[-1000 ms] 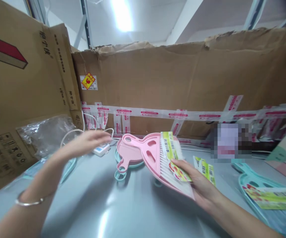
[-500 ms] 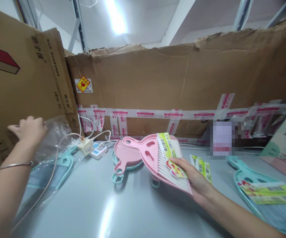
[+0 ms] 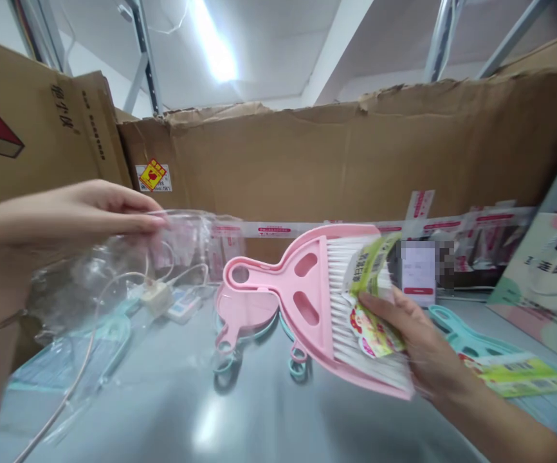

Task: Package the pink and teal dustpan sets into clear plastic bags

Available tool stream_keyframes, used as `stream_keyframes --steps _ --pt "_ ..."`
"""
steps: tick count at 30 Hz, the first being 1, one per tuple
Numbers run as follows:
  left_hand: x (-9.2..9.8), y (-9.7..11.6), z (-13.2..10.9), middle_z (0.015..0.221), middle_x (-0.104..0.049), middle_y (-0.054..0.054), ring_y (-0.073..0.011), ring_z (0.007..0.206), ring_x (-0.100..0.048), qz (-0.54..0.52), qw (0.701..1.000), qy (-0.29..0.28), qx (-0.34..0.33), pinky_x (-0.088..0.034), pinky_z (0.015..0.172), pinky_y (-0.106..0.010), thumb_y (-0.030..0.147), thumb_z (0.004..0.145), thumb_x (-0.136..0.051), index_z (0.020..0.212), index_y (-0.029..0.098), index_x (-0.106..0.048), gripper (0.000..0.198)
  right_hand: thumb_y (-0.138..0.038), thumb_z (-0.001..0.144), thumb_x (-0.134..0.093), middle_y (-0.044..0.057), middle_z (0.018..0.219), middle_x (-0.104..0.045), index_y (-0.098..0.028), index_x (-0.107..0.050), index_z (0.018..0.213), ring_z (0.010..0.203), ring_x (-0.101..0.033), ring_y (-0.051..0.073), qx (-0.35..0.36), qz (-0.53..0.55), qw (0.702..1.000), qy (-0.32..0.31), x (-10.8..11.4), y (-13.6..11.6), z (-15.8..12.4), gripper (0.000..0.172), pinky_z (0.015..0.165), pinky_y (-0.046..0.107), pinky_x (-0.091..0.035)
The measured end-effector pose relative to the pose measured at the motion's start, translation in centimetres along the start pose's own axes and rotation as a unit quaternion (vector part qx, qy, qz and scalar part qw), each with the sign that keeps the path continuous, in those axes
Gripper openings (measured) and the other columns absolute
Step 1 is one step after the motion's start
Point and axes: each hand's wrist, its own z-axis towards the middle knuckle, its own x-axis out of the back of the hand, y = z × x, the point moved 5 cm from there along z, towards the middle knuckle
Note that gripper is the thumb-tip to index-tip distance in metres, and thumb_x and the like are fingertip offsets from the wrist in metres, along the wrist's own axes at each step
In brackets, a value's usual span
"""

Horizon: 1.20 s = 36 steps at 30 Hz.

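My right hand (image 3: 420, 341) grips a pink dustpan-and-brush set (image 3: 317, 299) by its wide end, thumb pressed on the green and yellow label over the white bristles. The set hangs tilted above the grey table (image 3: 259, 411), handle pointing left. My left hand (image 3: 80, 209) is up at the left, fingers pinched on the edge of a clear plastic bag (image 3: 114, 270) that hangs open just left of the set's handle. A metal bangle shows on the left wrist.
Tall cardboard walls (image 3: 307, 161) with pink tape close off the back and left. On the table lie more pink and teal dustpans (image 3: 244, 315), a white power strip with cable (image 3: 170, 302), a teal set (image 3: 491, 360) at right and another bagged teal set (image 3: 66, 360) at left.
My left hand took hold of the clear bag at the left and lifted it toward the centre. My right hand raised and tilted the pink set higher.
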Motion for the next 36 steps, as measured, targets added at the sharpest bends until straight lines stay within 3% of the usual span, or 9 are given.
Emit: stream_keyframes --steps 2,4,7,10,18,21,25,28,36 --pt "-4.3 1.6 0.3 0.075 -0.068 -0.001 -0.013 0.066 -0.058 -0.095 0.983 -0.156 -0.033 -0.044 0.059 -0.022 0.052 0.069 -0.061 0.091 0.017 -0.068 0.042 -0.029 0.053 -0.081 0.004 0.077 -0.072 -0.019 -0.058 0.086 0.061 -0.069 0.022 0.01 -0.009 1.0 0.006 0.0 0.0 0.0 0.042 0.055 0.031 -0.056" --pt "-7.4 2.4 0.6 0.078 -0.069 -0.003 -0.0133 0.067 -0.058 -0.162 0.96 -0.222 -0.053 -0.044 0.059 -0.022 0.047 0.073 -0.06 0.089 0.017 -0.067 0.034 -0.029 0.051 -0.082 0.004 0.076 -0.072 -0.019 -0.058 0.085 0.062 -0.068 0.022 0.014 -0.023 1.0 0.013 0.2 0.3 0.4 0.043 0.055 0.031 -0.056" --pt "-10.1 2.4 1.3 0.076 -0.068 -0.004 -0.0133 0.065 -0.058 -0.249 0.938 -0.231 -0.067 -0.045 0.062 -0.025 0.04 0.075 -0.06 0.087 0.017 -0.067 0.026 -0.028 0.053 -0.081 0.003 0.077 -0.072 -0.019 -0.058 0.087 0.064 -0.069 0.022 0.02 -0.036 0.999 0.03 1.1 0.8 1.5 0.042 0.059 0.032 -0.056" --pt "-11.5 1.8 2.1 0.073 -0.067 -0.004 -0.0125 0.061 -0.057 -0.302 0.92 -0.237 -0.077 -0.045 0.061 -0.025 0.036 0.074 -0.061 0.085 0.018 -0.068 0.022 -0.026 0.056 -0.08 0.003 0.077 -0.073 -0.019 -0.057 0.089 0.065 -0.069 0.021 0.024 -0.041 0.998 0.041 2.2 1.3 2.6 0.041 0.059 0.032 -0.056" --pt "-15.2 1.9 3.7 0.085 -0.066 -0.005 -0.0146 0.076 -0.059 -0.377 0.885 -0.254 -0.101 -0.046 0.071 -0.026 0.037 0.074 -0.064 0.082 0.02 -0.066 0.019 -0.019 0.062 -0.075 0.005 0.076 -0.073 -0.015 -0.059 0.085 0.065 -0.069 0.019 -0.053 -0.025 0.997 -0.045 2.4 3.2 3.5 0.028 0.059 0.028 -0.055" --pt "-16.8 3.1 3.5 0.092 -0.066 -0.004 -0.0143 0.083 -0.058 -0.349 0.888 -0.274 -0.12 -0.044 0.076 -0.026 0.039 0.077 -0.06 0.089 0.021 -0.066 0.022 -0.015 0.063 -0.074 0.006 0.075 -0.073 -0.014 -0.06 0.083 0.064 -0.069 0.019 -0.082 -0.018 0.995 -0.05 2.2 3.9 3.3 0.024 0.059 0.027 -0.055" --pt "-18.3 4.6 2.7 0.089 -0.067 -0.003 -0.0165 0.082 -0.057 -0.19 0.913 -0.335 -0.136 -0.041 0.072 -0.025 0.046 0.074 -0.06 0.086 0.021 -0.068 0.029 -0.016 0.067 -0.071 0.007 0.077 -0.073 -0.014 -0.061 0.086 0.065 -0.069 0.019 -0.103 -0.033 0.992 -0.067 2.1 4.6 3.2 0.021 0.061 0.028 -0.056" --pt "-19.1 5.2 2.2 0.089 -0.066 -0.003 -0.0171 0.081 -0.056 -0.116 0.913 -0.364 -0.141 -0.039 0.068 -0.024 0.049 0.072 -0.06 0.084 0.02 -0.068 0.032 -0.014 0.069 -0.068 0.007 0.077 -0.073 -0.014 -0.062 0.086 0.065 -0.069 0.018 -0.118 -0.044 0.99 -0.07 2.2 5.2 3.2 0.018 0.06 0.026 -0.055" --pt "-23.8 5.3 3.0 0.065 -0.054 0.0 -0.0108 0.058 -0.045 -0.22 0.894 -0.38 -0.09 -0.033 0.053 -0.023 0.053 0.066 -0.065 0.077 0.016 -0.064 0.039 -0.01 0.073 -0.064 0.008 0.081 -0.073 -0.014 -0.061 0.091 0.065 -0.069 0.017 -0.158 -0.054 0.984 -0.066 1.5 5.8 2.3 0.018 0.063 0.026 -0.055"
